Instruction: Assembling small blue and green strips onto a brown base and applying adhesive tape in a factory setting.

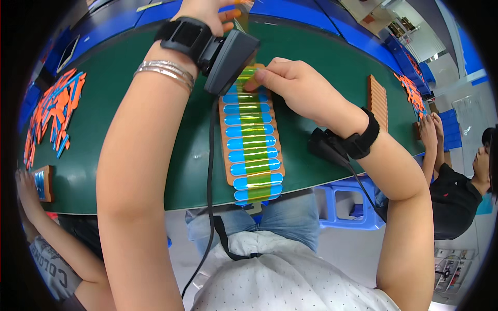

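Observation:
Pale blue, round-ended strips (249, 130) lie crosswise in a row on a brown ridged board (228, 165). A band of see-through yellow tape (253, 140) runs lengthwise over their middles, and the nearest strips overhang the board's near end. My right hand (298, 85) is closed at the board's far end, thumb and fingertip pinching at the tape. Beyond it, my left hand (207, 13) has its fingers apart beside a piece of clear yellowish film (244, 19). A black device (232, 62) on my left wrist hides part of that hand and the tape's far end.
Orange and blue strips (59, 101) are heaped at the left, with another pile (412, 93) at the far right. A second ridged board (377, 101) lies on the right of the green table (321, 160). People work on both sides. A black cable (210, 171) hangs beside my left arm.

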Demonstrator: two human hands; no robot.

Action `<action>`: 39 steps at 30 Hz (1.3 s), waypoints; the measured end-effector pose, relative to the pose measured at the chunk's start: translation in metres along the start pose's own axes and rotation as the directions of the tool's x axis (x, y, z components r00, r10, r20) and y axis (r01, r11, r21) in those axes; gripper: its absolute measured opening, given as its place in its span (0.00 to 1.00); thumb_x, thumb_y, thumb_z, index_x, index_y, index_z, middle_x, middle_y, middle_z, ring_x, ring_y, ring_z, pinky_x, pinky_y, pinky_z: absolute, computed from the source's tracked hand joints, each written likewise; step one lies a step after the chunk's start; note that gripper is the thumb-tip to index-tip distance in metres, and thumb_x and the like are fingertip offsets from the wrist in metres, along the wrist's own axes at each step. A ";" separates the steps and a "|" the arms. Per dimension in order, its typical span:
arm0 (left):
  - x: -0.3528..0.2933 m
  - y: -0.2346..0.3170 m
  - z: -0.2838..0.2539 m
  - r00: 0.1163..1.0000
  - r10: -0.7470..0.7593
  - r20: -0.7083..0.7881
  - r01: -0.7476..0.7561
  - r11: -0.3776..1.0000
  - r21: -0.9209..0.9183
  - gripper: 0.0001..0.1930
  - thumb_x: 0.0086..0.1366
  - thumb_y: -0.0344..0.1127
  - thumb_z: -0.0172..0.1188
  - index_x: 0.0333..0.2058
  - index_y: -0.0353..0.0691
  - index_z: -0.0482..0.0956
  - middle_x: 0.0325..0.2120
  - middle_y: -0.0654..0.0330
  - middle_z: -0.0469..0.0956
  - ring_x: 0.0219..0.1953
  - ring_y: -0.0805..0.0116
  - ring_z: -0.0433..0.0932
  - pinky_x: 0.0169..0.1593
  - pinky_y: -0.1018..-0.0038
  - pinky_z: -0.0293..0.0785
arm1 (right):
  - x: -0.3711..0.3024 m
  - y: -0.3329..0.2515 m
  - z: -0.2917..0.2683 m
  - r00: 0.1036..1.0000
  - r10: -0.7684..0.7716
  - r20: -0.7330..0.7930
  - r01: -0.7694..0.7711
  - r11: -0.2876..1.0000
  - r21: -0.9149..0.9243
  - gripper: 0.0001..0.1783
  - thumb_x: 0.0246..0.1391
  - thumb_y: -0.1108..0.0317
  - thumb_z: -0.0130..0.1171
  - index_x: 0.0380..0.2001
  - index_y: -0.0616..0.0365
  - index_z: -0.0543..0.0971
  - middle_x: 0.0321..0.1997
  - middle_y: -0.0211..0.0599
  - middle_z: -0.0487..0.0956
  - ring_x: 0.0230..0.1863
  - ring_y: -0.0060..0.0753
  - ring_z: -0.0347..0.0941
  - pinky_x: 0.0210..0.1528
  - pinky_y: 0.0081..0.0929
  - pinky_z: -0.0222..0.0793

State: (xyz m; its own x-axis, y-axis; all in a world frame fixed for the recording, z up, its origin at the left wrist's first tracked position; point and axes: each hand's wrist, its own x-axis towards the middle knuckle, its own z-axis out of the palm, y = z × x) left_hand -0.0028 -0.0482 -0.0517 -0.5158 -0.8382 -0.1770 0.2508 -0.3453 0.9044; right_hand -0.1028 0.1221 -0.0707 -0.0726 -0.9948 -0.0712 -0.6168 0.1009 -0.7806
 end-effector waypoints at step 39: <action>-0.091 0.104 -0.017 0.756 0.134 0.640 0.059 0.961 -0.271 0.43 0.66 0.70 0.33 0.50 0.29 0.72 0.42 0.52 0.75 0.45 0.60 0.70 0.54 0.58 0.60 | 0.068 -0.044 -0.011 0.904 -0.383 0.192 0.023 0.491 0.871 0.54 0.54 0.23 0.29 0.55 0.69 0.69 0.51 0.51 0.76 0.53 0.40 0.73 0.57 0.37 0.68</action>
State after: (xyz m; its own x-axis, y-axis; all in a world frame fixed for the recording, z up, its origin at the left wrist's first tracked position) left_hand 0.0843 -0.0150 0.0520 -0.8810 -0.4101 0.2360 0.4324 -0.4954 0.7534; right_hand -0.0893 0.0501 -0.0348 0.3206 -0.9402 0.1153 0.3781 0.0154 -0.9256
